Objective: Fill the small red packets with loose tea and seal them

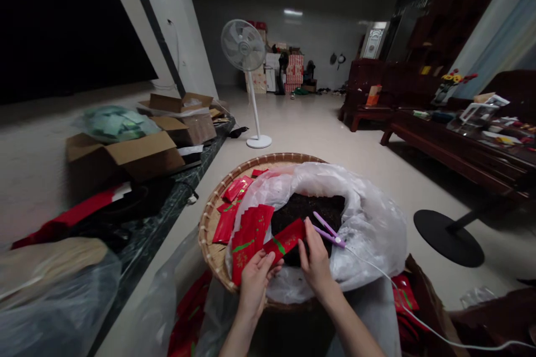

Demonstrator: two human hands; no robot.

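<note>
Between my two hands a red packet (288, 239) with a green mark is held slantwise above the bag. My left hand (256, 280) pinches its lower left end, thumb on top. At the packet's upper right end, my right hand (315, 256) grips it between thumb and fingers. Below lies an open clear plastic bag (372, 217) with dark, loose, tea-like material (304, 209) in it. A purple clamp-shaped tool (330, 237) with a white cord rests there, its jaws apart. Several flat red packets (255, 227) overlap on the left, in a round woven basket (208, 217).
A white standing fan (258, 141) is beyond the basket. Open cardboard boxes (138, 150) stand on the left ledge. A dark wooden table (444, 145) and a round black base (448, 239) are on the right. The white cord (435, 332) runs to the lower right, past more red packets (405, 293).
</note>
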